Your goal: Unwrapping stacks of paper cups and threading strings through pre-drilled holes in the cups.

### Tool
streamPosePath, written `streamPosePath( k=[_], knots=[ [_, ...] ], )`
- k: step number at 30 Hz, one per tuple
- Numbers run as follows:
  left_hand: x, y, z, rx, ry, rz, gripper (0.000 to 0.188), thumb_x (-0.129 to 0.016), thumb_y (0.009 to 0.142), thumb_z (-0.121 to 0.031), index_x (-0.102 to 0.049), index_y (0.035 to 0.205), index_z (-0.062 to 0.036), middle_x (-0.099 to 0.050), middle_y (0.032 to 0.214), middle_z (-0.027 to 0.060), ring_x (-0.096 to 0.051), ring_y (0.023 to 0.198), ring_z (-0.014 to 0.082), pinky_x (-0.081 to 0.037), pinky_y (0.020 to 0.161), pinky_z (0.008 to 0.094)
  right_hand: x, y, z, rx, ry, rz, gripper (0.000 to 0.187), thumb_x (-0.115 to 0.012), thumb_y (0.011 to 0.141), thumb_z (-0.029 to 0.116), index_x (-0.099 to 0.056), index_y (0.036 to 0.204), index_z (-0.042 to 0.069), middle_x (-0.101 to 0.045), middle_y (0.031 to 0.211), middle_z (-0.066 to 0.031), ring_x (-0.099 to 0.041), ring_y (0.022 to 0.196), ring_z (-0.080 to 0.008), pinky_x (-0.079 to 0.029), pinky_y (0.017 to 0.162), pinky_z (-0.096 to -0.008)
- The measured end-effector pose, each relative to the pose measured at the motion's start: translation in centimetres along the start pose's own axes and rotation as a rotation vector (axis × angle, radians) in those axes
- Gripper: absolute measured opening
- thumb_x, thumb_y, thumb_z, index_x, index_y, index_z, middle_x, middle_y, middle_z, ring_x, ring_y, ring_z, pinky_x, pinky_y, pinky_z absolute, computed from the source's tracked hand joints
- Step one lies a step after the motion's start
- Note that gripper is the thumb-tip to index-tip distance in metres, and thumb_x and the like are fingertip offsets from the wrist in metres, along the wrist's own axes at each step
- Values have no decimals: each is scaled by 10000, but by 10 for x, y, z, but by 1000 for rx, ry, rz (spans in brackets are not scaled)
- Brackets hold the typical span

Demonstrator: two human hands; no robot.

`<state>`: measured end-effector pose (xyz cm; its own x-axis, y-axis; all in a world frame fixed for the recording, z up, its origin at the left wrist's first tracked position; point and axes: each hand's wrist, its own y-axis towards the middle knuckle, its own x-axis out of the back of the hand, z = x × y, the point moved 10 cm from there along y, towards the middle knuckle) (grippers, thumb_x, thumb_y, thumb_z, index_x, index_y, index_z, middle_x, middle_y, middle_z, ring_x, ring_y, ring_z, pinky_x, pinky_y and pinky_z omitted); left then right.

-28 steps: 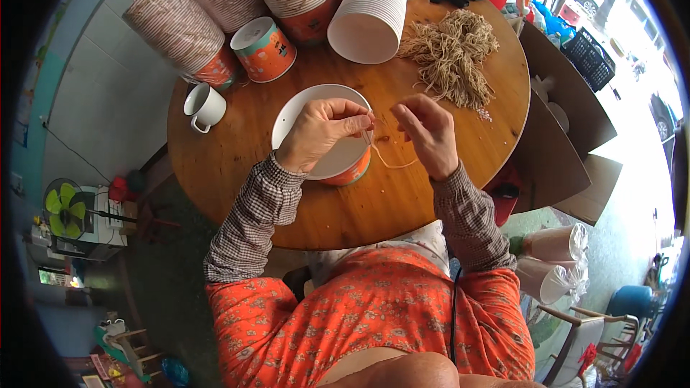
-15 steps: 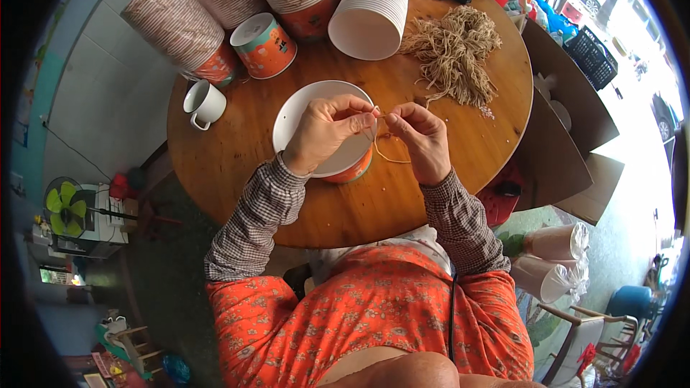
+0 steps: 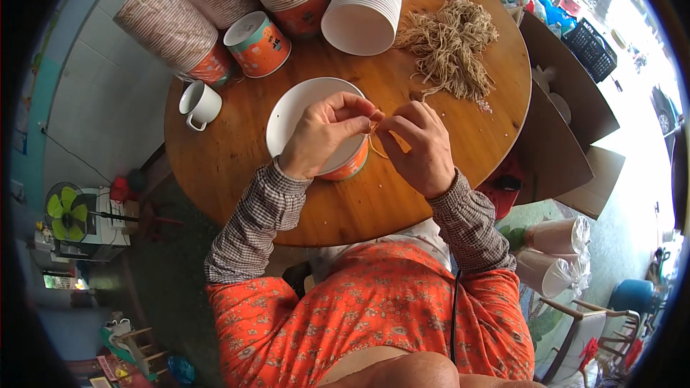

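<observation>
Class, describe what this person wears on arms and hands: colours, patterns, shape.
The left hand and right hand show no gloves. Dark-and-white checked forearm sleeves look wrinkled and gathered at the wrists. Above them are orange-red upper sleeves with a floral print.

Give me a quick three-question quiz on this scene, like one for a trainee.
1. True or false: the mug stands to the right of the bowl.
2. Which does the left hand partly hide from view? A) fan B) mug C) bowl
3. Fill in the gap: the tan heap of cords lies on the wooden ____.

Key: 1. False; it stands to the left. 2. C. 3. Table.
</observation>
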<state>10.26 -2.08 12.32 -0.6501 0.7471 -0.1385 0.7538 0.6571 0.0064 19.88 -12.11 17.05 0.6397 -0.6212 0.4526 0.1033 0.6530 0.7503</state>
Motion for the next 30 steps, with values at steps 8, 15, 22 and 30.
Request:
streamPosePath(
  k=[8,15,22,30],
  knots=[
    [-12,-6,-13,-158,412,-12,176,-671,889,-32,-576,1029,18,-685,927,67,-669,895,118,-541,783,239,-2,2,-9,-45,84,-9,112,-710,801,82,-685,904,47,-577,828,-81,-596,762,-242,-491,673,-347],
    [4,-8,-10,-184,307,-99,125,-624,918,-33,-564,1010,27,-685,888,77,-658,831,107,-536,758,239,-46,-27,-56,-523,813,73,165,-697,882,127,-689,973,-11,-684,904,-67,-648,827,-109,-514,722,-255],
    [0,-12,-15,-239,472,-110,100,-642,905,-37,-586,963,23,-685,874,72,-655,826,101,-531,758,242,-38,-32,-58,-482,509,24,142,-748,816,108,-686,910,21,-671,839,-61,-636,759,-126,-502,691,-264],
    [0,-14,-13,-248,508,-132,78,-645,895,-16,-602,948,21,-685,857,60,-655,811,97,-533,733,237,-13,-14,-19,-108,180,-54,106,-725,775,40,-634,828,32,-614,792,-70,-610,762,-229,-509,655,-319]
  ],
)
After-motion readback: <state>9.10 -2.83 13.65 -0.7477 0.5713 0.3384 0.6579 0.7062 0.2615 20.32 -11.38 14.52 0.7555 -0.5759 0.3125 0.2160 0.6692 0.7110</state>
